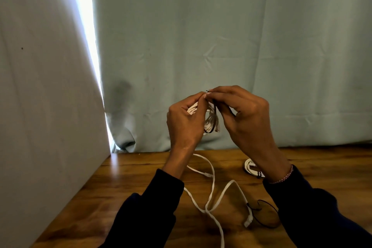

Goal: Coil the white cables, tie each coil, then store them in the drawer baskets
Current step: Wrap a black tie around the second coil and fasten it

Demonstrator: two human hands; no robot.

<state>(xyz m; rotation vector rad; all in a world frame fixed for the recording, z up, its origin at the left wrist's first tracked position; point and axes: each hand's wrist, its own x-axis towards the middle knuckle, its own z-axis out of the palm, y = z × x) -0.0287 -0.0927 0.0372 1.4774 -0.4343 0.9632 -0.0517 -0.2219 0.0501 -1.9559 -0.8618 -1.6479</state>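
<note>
Raised above the wooden table (130, 183), both hands work on a small coil of white cable (211, 120). My left hand (184, 121) grips the coil. A thin black tie (215, 115) loops around the coil, and my right hand (244, 115) pinches its upper end by the fingertips. A loose white flat cable (212, 191) lies uncoiled on the table below, its plug end (248, 222) at the right. Another coiled white cable (250, 167) lies partly behind my right wrist.
A second black tie (265, 215) lies looped on the table near the loose cable's plug. A pale green curtain (221, 46) hangs behind the table. A white panel (40, 106) stands along the left. No drawer baskets are in view.
</note>
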